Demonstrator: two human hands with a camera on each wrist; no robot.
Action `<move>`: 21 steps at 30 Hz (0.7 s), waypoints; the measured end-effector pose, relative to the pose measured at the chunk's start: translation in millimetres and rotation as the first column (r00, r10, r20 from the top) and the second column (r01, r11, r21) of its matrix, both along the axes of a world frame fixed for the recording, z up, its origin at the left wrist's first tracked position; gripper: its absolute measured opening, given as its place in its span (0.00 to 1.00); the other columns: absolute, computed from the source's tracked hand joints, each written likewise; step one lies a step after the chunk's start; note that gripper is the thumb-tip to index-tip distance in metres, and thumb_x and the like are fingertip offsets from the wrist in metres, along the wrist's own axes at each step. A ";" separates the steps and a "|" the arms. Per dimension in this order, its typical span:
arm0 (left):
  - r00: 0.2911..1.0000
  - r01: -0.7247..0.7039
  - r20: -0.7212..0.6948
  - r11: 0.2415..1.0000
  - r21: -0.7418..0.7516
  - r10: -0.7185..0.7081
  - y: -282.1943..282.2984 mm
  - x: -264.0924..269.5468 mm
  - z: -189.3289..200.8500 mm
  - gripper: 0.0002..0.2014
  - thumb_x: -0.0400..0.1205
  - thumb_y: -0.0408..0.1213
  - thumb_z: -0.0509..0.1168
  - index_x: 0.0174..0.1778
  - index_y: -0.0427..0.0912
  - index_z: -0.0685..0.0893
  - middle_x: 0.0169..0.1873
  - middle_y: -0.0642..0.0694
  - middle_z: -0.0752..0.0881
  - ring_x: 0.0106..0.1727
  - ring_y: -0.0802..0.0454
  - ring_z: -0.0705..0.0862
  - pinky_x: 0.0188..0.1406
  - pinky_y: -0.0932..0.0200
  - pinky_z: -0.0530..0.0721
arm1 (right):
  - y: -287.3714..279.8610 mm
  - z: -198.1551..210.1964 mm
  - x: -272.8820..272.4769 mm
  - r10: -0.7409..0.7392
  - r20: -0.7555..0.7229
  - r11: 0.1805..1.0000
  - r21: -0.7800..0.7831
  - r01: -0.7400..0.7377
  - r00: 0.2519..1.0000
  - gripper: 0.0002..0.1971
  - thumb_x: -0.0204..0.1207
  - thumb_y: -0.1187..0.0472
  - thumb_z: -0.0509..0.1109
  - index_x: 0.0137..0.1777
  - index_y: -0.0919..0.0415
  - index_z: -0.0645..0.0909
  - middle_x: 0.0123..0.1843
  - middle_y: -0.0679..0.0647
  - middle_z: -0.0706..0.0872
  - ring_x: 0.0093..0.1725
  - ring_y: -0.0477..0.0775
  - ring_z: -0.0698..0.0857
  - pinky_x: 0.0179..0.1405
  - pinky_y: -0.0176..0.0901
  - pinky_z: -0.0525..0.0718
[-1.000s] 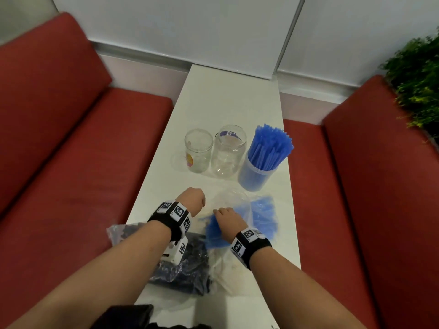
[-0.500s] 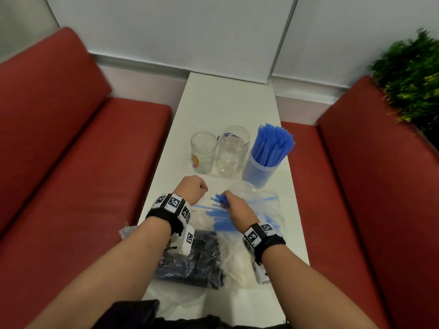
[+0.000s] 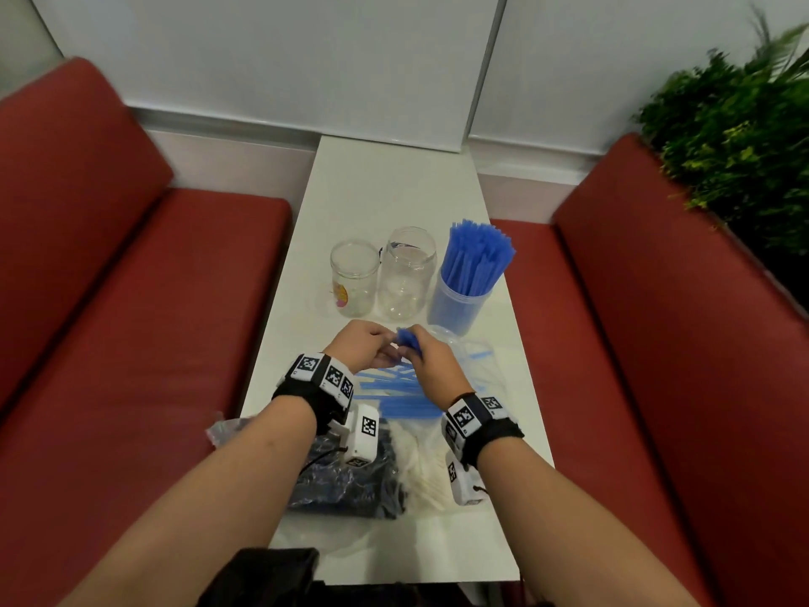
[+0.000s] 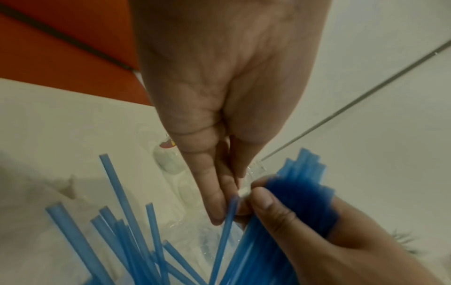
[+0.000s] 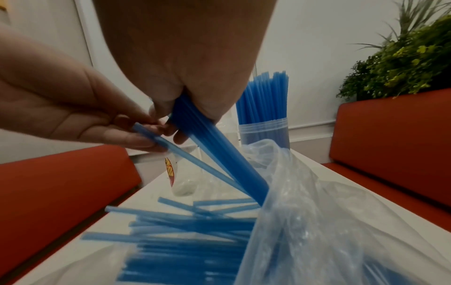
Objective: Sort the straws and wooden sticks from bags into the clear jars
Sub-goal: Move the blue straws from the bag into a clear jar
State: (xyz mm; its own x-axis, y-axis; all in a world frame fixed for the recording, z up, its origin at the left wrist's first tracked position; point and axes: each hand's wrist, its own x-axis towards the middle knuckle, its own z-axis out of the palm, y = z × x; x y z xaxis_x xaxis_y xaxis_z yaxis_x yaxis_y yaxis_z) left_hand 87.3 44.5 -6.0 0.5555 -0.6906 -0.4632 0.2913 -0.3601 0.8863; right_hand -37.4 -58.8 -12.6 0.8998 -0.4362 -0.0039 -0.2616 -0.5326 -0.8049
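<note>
My right hand (image 3: 415,350) grips a bundle of blue straws (image 3: 406,336), lifted out of the clear bag (image 3: 470,365) on the white table (image 3: 394,190). In the right wrist view the bundle (image 5: 207,142) slants down into the bag (image 5: 317,221). My left hand (image 3: 385,349) meets it and pinches a single blue straw (image 4: 228,214) between thumb and fingers. More loose blue straws (image 3: 394,389) lie below the hands. Behind stand two empty clear jars (image 3: 354,278) (image 3: 407,273) and a jar full of blue straws (image 3: 466,273).
A bag of dark straws (image 3: 350,479) and a bag of pale wooden sticks (image 3: 422,466) lie near the table's front edge under my wrists. Red bench seats (image 3: 131,322) flank the narrow table. A green plant (image 3: 735,138) stands at the right.
My right hand has lifted a bundle of blue straws out of the bag and up toward the jars. My left hand has come over to it and now pinches one straw.
</note>
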 end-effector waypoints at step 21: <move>0.570 -0.437 -0.809 0.887 -0.150 0.144 -36.5 -5.2 17.0 0.29 0.88 0.53 0.59 0.65 0.25 0.80 0.57 0.29 0.86 0.56 0.32 0.87 0.52 0.38 0.90 | -52.5 153.5 33.0 -0.328 0.528 0.817 0.575 -0.047 0.783 0.02 0.89 0.66 0.64 0.56 0.61 0.73 0.38 0.53 0.82 0.40 0.56 0.84 0.46 0.43 0.86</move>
